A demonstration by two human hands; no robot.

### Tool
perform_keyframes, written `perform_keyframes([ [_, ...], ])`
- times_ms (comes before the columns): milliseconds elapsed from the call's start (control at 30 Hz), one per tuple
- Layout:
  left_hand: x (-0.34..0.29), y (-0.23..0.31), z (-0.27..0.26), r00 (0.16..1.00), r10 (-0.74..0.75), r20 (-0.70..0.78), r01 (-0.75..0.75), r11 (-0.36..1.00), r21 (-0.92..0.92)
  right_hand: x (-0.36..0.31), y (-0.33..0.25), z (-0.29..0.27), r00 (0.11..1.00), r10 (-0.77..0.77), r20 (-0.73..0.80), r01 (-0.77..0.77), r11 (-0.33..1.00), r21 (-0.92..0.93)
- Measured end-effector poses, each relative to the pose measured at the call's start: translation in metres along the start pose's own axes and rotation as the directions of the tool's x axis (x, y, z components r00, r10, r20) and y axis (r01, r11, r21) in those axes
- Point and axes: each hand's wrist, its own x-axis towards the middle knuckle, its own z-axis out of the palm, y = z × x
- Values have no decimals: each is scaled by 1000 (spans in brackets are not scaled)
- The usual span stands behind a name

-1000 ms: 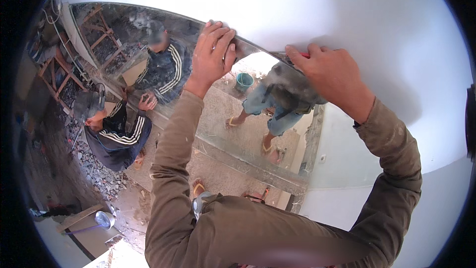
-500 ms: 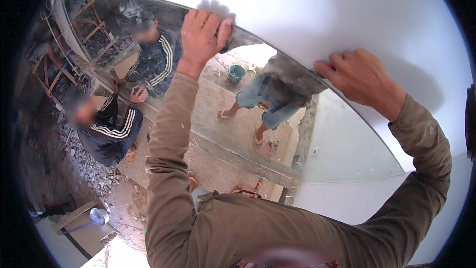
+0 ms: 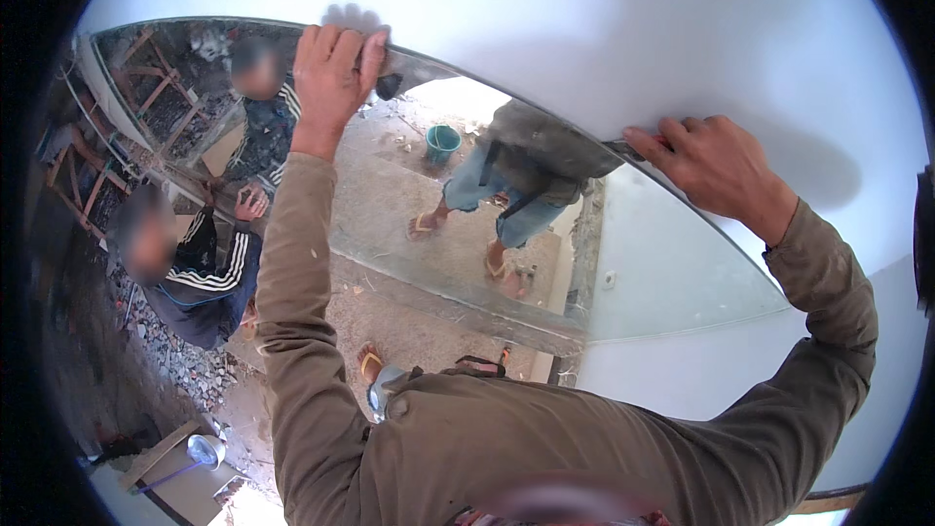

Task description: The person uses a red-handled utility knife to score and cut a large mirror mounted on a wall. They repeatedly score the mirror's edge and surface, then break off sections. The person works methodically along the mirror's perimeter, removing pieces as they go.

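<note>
A large mirror (image 3: pixel 390 200) leans against the white wall (image 3: pixel 506 0), its dark top edge running down to the right. My left hand (image 3: pixel 331 83) is closed over that edge, fingers behind and thumb along the top. My right hand (image 3: pixel 716 170) is closed round a small tool with a red handle (image 3: pixel 664 142). The tool's thin dark blade (image 3: pixel 623 149) meets the mirror's top edge; most of the handle is hidden by my fingers. My legs and a green bucket (image 3: pixel 443 143) show as reflections.
A co-worker in a dark jacket with white stripes (image 3: pixel 209 282) crouches at the left, hands near the mirror's left end. Rubble (image 3: pixel 195 375) lies beside them. Lower left are a white ladle-like scoop with a purple handle (image 3: pixel 205 451) and boards. Wooden trestles (image 3: pixel 83 180) stand behind.
The view has shifted, and the mirror sits lower at its left end. My left hand appears farther left on the edge. More of the tool's blade shows at my right hand.
</note>
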Motion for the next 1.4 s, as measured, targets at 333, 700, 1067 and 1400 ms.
perform_keyframes([
  [333,-3,2,10,993,6,-114,-2,1000,30,-92,7,-3,974,103,202,-111,993,26],
  [700,-3,11,3,993,-117,3,116,993,37,-29,1,-12,953,203,-226,-211,978,-11],
  [1067,-5,5,7,995,-54,-85,53,998,-18,43,3,0,989,-122,-89,116,991,-70],
  [1400,-2,8,8,995,-25,-94,30,998,56,4,3,10,994,-94,-57,94,996,-12],
])
